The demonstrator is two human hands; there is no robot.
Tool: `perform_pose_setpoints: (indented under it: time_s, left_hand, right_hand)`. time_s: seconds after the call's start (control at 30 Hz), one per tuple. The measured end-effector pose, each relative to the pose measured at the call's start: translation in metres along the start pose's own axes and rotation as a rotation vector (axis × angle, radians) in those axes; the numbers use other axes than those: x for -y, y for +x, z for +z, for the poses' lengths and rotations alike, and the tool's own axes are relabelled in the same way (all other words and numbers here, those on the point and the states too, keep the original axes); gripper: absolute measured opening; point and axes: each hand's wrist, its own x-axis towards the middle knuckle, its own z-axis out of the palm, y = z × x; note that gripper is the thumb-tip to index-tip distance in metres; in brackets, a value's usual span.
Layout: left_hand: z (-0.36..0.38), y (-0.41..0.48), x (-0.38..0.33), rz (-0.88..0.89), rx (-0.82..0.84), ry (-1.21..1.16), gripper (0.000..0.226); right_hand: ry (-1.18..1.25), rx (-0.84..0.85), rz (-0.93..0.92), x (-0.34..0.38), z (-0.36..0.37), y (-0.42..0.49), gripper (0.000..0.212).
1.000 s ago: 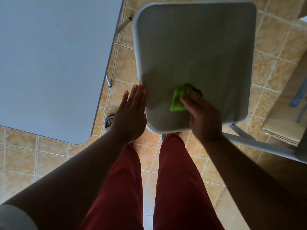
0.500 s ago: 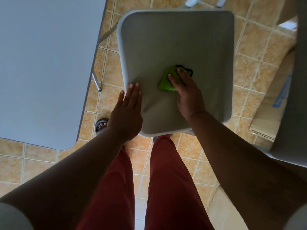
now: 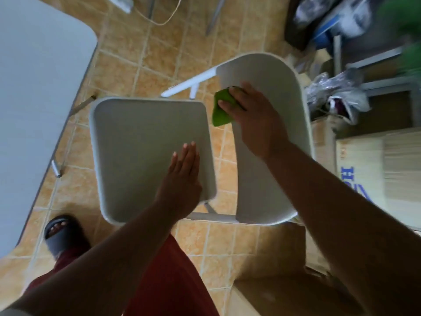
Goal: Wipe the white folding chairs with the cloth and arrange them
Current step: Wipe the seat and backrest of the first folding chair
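A white folding chair stands below me; its seat (image 3: 136,151) fills the middle of the head view and its curved backrest (image 3: 280,92) rises to the right. My right hand (image 3: 255,119) presses a green cloth (image 3: 221,110) against the backrest's left part. My left hand (image 3: 182,179) lies flat on the seat's near right corner, fingers together and extended, holding nothing.
A white table (image 3: 38,106) fills the left side, its metal leg (image 3: 57,169) reaching the tiled floor. Cardboard boxes (image 3: 376,169) and plastic bags (image 3: 337,94) crowd the right. My sandalled foot (image 3: 61,233) is near the table's edge. A cable (image 3: 164,19) lies on the floor ahead.
My right hand carried the cloth off the seat and up onto the backrest. My left hand shifted from the seat's left edge onto its surface. The view swung so the backrest appears.
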Motion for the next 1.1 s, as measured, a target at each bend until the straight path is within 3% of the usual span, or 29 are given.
perform_pose_setpoints:
  time_s: [0.17,0.4,0.53,0.7,0.83,0.9,1.0,1.1]
  left_hand:
    - [0.019,0.014,-0.076,0.105,0.008,-0.182,0.073]
    - [0.056,-0.002,-0.118,0.123,0.127,-0.320,0.074]
    - [0.060,0.000,-0.120,0.118,0.101,-0.335,0.072]
    - [0.065,-0.002,-0.121,0.104,0.041,-0.379,0.070]
    - [0.072,-0.003,-0.122,0.110,0.003,-0.387,0.070]
    - [0.077,-0.002,-0.119,0.107,0.006,-0.372,0.070]
    - [0.082,-0.001,-0.117,0.115,0.018,-0.371,0.070]
    - [0.083,0.000,-0.116,0.125,0.022,-0.372,0.070]
  right_hand:
    - [-0.206,0.314,0.021,-0.048,-0.023,-0.040,0.044]
    - [-0.136,0.401,-0.078,0.000,-0.029,-0.165,0.037]
    - [-0.004,0.440,-0.171,0.011,-0.047,-0.207,0.038]
    - [-0.064,0.118,-0.280,-0.035,-0.052,-0.089,0.032]
    - [-0.188,0.172,-0.060,-0.083,-0.008,0.047,0.059]
    - [-0.168,0.181,0.048,-0.091,0.015,0.089,0.047]
    - [-0.126,0.229,-0.054,-0.073,0.030,0.106,0.031]
    - [-0.136,0.249,-0.112,-0.054,0.032,0.089,0.028]
